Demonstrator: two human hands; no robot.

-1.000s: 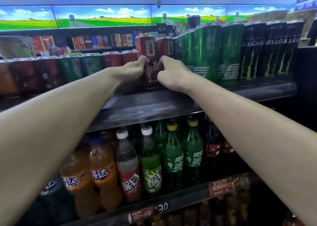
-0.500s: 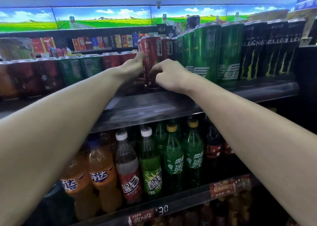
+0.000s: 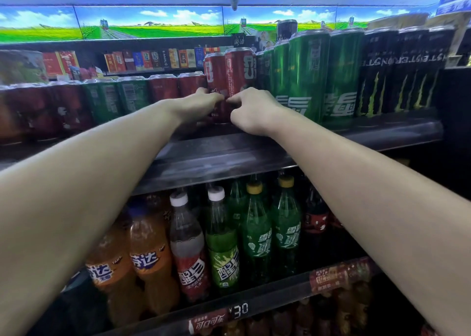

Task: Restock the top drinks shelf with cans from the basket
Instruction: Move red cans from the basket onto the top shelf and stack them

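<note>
Cooler shelving under blue-lit landscape panels (image 3: 153, 22) fills the view, and both arms are stretched up to the top shelf (image 3: 254, 154); the left hand (image 3: 201, 105) is curled against the lower left side of a tall red can (image 3: 216, 80), fingers partly closed on it, while the right hand (image 3: 251, 111) is pinched at the base of a second red can (image 3: 240, 73), thumb and forefinger touching its lower front; whether either can is fully gripped or merely steadied cannot be told. Both cans stand upright, touching each other, set back from the shelf's front edge; they are judged to be held low so that they can be slid back and squared with the row. Each is slim and red with a white panel and fine vertical print. Just right, tall green cans (image 3: 308, 73) are lined up, then black cans (image 3: 397, 73); to the left, shorter red and green cans (image 3: 132, 93) run along the shelf. No basket is seen.
</note>
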